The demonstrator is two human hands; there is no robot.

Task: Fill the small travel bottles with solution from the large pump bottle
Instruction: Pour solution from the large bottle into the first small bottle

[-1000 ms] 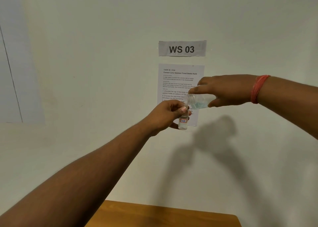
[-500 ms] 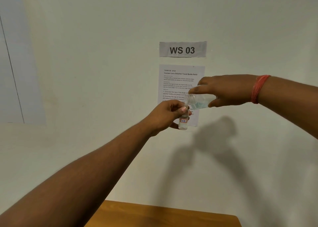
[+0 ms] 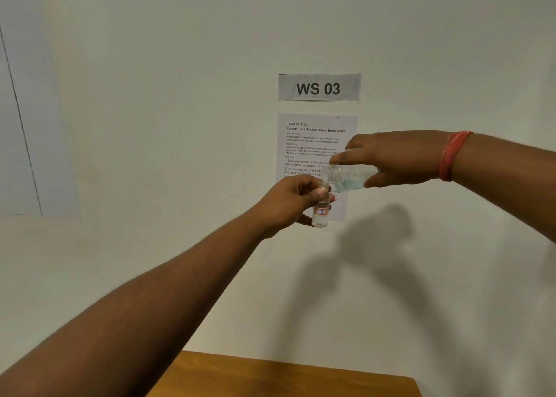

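Near the centre of the frame, the left hand [image 3: 290,204] grips a small clear travel bottle [image 3: 320,213] upright, its label marked "7B". Just above and to the right, the right hand [image 3: 400,161] is closed around a larger clear bottle [image 3: 349,178] tipped on its side, its uncapped threaded neck touching the travel bottle's mouth. Pale blue liquid sits low in the tipped bottle. A red thread band [image 3: 452,155] circles the right wrist. Behind the hands, a "WS 03" sign [image 3: 319,87] and an instruction sheet [image 3: 310,137] are stuck to the wall. A wooden table [image 3: 285,375] edge shows at bottom centre.

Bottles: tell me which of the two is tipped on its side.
The larger clear bottle in the right hand, mouth pointing left. The small labelled bottle in the left hand stands upright.
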